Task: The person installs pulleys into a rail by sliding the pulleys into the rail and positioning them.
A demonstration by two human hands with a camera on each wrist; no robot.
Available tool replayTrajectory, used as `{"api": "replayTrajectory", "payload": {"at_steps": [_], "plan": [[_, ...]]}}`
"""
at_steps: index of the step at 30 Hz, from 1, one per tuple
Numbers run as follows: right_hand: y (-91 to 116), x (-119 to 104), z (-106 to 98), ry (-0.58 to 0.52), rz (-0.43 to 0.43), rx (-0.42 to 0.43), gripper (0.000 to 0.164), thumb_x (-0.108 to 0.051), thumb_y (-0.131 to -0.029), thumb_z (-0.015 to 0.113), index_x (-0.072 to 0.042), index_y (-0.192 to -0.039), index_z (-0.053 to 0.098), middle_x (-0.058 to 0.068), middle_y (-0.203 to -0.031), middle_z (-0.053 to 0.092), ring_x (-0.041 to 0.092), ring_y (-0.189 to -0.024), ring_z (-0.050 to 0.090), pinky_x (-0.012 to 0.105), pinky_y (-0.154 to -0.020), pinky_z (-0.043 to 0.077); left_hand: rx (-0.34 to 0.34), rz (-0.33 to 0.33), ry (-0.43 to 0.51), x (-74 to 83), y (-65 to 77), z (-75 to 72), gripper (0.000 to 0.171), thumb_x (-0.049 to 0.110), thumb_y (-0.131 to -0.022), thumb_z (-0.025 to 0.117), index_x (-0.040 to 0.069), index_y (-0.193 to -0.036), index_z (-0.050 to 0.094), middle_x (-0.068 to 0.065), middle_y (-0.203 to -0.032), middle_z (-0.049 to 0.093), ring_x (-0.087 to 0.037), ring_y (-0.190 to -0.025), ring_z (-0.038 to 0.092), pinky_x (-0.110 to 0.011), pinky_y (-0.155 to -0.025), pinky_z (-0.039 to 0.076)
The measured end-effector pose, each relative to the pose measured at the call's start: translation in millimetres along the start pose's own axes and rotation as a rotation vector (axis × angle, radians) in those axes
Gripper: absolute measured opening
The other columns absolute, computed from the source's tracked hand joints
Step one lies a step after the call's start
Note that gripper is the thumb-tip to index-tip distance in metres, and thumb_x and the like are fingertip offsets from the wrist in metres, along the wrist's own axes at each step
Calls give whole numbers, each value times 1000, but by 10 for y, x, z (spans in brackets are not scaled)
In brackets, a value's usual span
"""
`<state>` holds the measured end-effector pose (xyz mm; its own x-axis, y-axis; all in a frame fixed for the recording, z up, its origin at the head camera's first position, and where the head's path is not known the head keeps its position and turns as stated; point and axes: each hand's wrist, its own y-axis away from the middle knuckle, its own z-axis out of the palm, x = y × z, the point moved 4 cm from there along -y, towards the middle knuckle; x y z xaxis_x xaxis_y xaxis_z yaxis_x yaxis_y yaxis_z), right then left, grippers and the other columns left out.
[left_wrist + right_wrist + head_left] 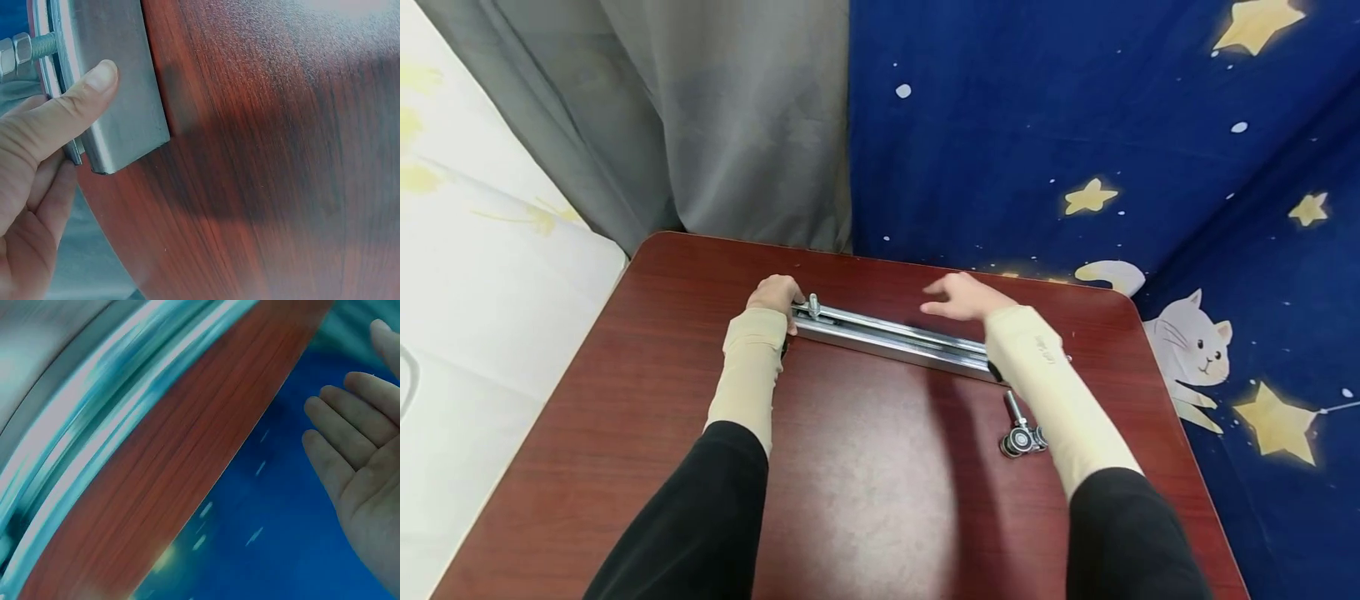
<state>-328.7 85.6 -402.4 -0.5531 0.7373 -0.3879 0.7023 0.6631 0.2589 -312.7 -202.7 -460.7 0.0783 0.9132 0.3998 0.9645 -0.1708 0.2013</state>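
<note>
A long metal channel rail (891, 340) lies across the far part of the table, its slot facing up. My left hand (774, 293) grips its left end, the thumb on the side wall and the fingers on the opposite side in the left wrist view. Close to that hand, a bolt with nuts (22, 49) sticks up out of the slot. My right hand (961, 297) hovers behind the rail's right half, holding nothing; its fingers (340, 425) are extended in the right wrist view. The right forearm hides part of the rail's right end.
A roller trolley with a threaded bolt (1021, 440) lies on the reddish-brown table (865, 483), nearer to me than the rail and partly behind the right sleeve. Grey curtain (752, 125) and blue star-patterned cloth (985, 125) hang beyond the table's far edge.
</note>
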Motion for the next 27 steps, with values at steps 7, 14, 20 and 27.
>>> {"api": "replayTrajectory", "payload": {"at_steps": [7,14,20,27], "plan": [[-531,-630,167,21,-74,-18,41,-23,-89,58,-3,-125,54,11,-125,55,20,-118,49,31,-100,37,-17,-21,3,23,-1,-11,68,-1,-52,85,2,-115,62,-19,-118,58,-38,-108,51,-47,-86,47],[-877,-1042,339,74,-127,9,41,-16,-89,57,-6,-128,51,8,-128,53,17,-117,50,27,-99,38,-39,-29,-9,48,1,-15,65,-2,-54,84,2,-115,62,-19,-118,58,-38,-107,52,-46,-84,48],[-1027,-1307,373,125,-132,27,36,-7,-88,54,-11,-124,57,6,-124,57,16,-108,55,24,-91,44,-46,-34,-36,22,-28,-20,64,-2,-52,85,2,-112,64,-17,-114,61,-34,-100,56,-45,-82,50],[-1140,-1393,434,176,-63,74,28,0,-86,52,-16,-99,71,-1,-87,65,12,-73,52,22,-64,43,-38,-32,-57,3,-65,-14,56,0,-46,87,3,-99,70,-16,-96,66,-30,-83,58,-41,-70,52]]}}
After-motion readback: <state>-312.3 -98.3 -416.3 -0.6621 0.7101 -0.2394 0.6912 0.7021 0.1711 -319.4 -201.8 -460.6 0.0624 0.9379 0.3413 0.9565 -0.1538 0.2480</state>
